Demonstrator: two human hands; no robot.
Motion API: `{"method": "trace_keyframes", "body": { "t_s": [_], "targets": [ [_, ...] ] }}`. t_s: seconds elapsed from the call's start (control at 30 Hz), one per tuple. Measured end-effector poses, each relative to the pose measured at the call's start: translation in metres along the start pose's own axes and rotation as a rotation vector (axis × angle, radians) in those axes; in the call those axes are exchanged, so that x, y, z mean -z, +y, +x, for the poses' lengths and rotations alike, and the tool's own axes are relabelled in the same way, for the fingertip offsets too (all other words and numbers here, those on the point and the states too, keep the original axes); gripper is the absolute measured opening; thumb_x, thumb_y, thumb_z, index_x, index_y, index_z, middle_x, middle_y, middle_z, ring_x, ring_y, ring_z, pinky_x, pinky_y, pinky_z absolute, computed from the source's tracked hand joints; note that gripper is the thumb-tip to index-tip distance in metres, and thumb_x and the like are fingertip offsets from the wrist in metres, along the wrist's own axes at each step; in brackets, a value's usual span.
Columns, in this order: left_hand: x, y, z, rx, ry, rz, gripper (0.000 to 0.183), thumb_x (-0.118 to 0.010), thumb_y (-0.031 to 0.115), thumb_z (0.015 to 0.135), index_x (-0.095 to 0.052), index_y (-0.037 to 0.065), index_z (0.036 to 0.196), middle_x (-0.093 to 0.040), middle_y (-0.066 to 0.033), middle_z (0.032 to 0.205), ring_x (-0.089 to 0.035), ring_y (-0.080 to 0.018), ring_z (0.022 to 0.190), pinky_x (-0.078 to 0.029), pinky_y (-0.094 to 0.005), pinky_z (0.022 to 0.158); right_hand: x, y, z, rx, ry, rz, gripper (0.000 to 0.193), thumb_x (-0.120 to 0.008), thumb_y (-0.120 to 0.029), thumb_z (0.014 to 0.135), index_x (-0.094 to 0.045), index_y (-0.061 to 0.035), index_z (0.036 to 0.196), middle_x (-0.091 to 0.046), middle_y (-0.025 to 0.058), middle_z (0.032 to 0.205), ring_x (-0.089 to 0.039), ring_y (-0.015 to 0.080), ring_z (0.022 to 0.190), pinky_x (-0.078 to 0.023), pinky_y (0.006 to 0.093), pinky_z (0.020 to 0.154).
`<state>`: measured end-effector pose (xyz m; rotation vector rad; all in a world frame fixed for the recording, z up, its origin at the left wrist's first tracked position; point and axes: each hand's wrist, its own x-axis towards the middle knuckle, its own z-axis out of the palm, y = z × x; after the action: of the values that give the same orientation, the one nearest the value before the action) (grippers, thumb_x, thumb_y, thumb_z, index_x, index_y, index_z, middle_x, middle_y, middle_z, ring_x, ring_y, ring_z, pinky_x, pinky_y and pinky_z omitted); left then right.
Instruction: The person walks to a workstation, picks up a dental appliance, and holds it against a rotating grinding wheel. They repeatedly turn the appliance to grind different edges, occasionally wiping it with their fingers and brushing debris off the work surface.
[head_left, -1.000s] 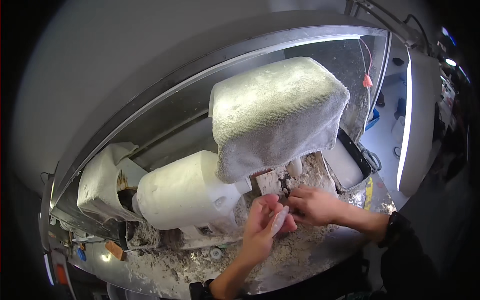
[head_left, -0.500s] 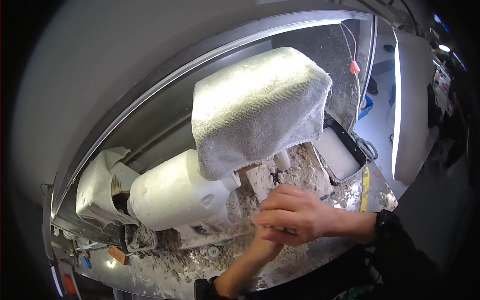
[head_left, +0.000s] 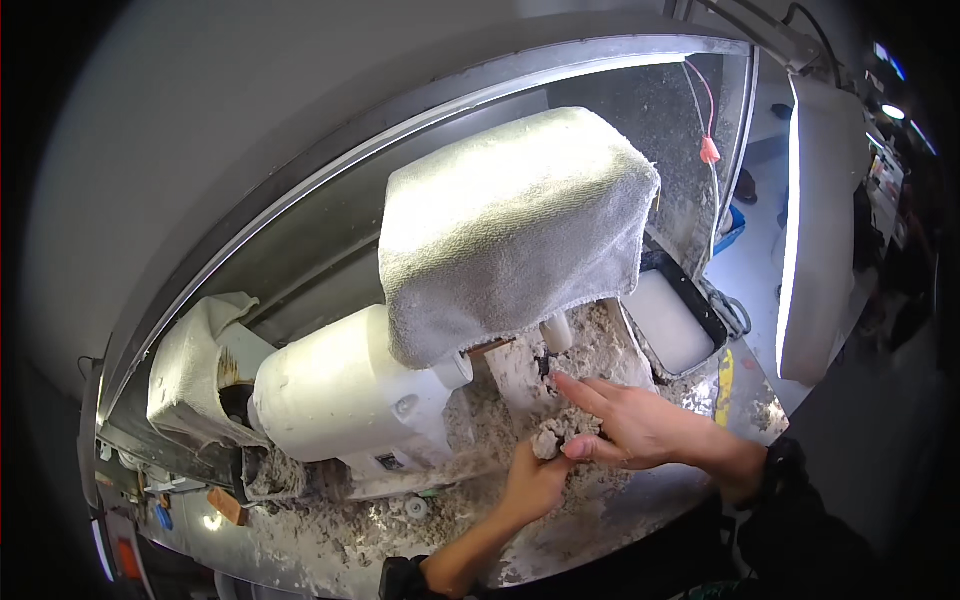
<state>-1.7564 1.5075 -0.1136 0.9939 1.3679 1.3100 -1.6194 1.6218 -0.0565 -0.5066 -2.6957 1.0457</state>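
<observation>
A crumbly lump of wet grey paste (head_left: 566, 431) sits between my two hands, in front of the machine. My left hand (head_left: 532, 487) cups it from below and the left, its fingers partly hidden behind the lump. My right hand (head_left: 640, 425) holds the lump between its thumb and fingers, with the index finger stretched forward. Just beyond my hands is a paste-covered sloping board (head_left: 525, 374), with a white tapered piece (head_left: 557, 332) sticking out above it. A pale towel (head_left: 520, 230) drapes over the housing behind.
A white rounded motor housing (head_left: 350, 385) stands left of the towel, and another cloth (head_left: 190, 370) hangs farther left. At right is a black tray (head_left: 680, 320) of milky liquid. An orange-brown block (head_left: 228, 506) lies front left. Grey crumbs cover the metal bench (head_left: 330, 560).
My right hand has opened away from the left, where it was folded over it, and the grey lump now shows between them. My left hand has stayed low beside it.
</observation>
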Motion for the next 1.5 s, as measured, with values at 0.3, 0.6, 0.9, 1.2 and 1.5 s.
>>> {"method": "trace_keyframes", "body": {
  "t_s": [0.3, 0.6, 0.9, 1.2, 1.5],
  "targets": [
    [-0.002, 0.023, 0.028, -0.243, 0.309, 0.193, 0.022, -0.059, 0.005, 0.083, -0.057, -0.001, 0.104, -0.062, -0.0041, 0.092, -0.056, -0.0111, 0.083, -0.044, -0.0259, 0.077, -0.001, 0.021, 0.003, 0.009, 0.314, 0.084, 0.034, -0.060, -0.026, 0.085, -0.058, 0.0000, 0.106, -0.062, 0.0214, 0.087, -0.061, 0.0378, 0.075, -0.049, 0.0426, 0.067],
    [0.005, 0.001, 0.062, -0.139, 0.329, -0.065, 0.023, -0.057, 0.015, 0.091, -0.064, -0.001, 0.105, -0.066, -0.0022, 0.091, -0.052, -0.0052, 0.084, -0.042, -0.0227, 0.077, 0.003, 0.022, 0.022, -0.058, 0.469, -0.052, 0.023, -0.063, -0.022, 0.080, -0.061, -0.0019, 0.091, -0.061, 0.0193, 0.069, -0.061, 0.0363, 0.059, -0.049, 0.0426, 0.057],
    [0.006, 0.003, 0.068, -0.113, 0.292, -0.147, 0.027, -0.063, 0.017, 0.088, -0.063, -0.005, 0.103, -0.065, -0.0003, 0.085, -0.053, -0.0049, 0.081, -0.043, -0.0213, 0.075, -0.006, 0.020, 0.022, -0.071, 0.534, 0.015, 0.021, -0.063, -0.016, 0.079, -0.058, -0.0008, 0.093, -0.055, 0.0170, 0.055, -0.058, 0.0329, 0.047, -0.046, 0.0393, 0.046],
    [0.001, 0.007, 0.065, -0.114, 0.267, -0.250, 0.024, -0.063, 0.015, 0.088, -0.063, -0.006, 0.100, -0.066, -0.0023, 0.084, -0.056, -0.0053, 0.077, -0.045, -0.0208, 0.072, -0.015, 0.027, 0.020, -0.143, 0.548, 0.280, 0.020, -0.061, -0.014, 0.081, -0.059, 0.0027, 0.092, -0.057, 0.0155, 0.058, -0.055, 0.0202, 0.045, -0.043, 0.0316, 0.045],
    [0.003, 0.010, 0.066, -0.135, 0.226, -0.203, 0.022, -0.062, 0.017, 0.089, -0.065, -0.003, 0.098, -0.066, -0.0015, 0.083, -0.054, -0.0051, 0.077, -0.044, -0.0219, 0.072, -0.013, 0.023, 0.020, -0.103, 0.566, 0.168, 0.018, -0.060, -0.013, 0.083, -0.059, 0.0017, 0.092, -0.057, 0.0137, 0.057, -0.054, 0.0190, 0.042, -0.042, 0.0321, 0.042]
  ]
}}
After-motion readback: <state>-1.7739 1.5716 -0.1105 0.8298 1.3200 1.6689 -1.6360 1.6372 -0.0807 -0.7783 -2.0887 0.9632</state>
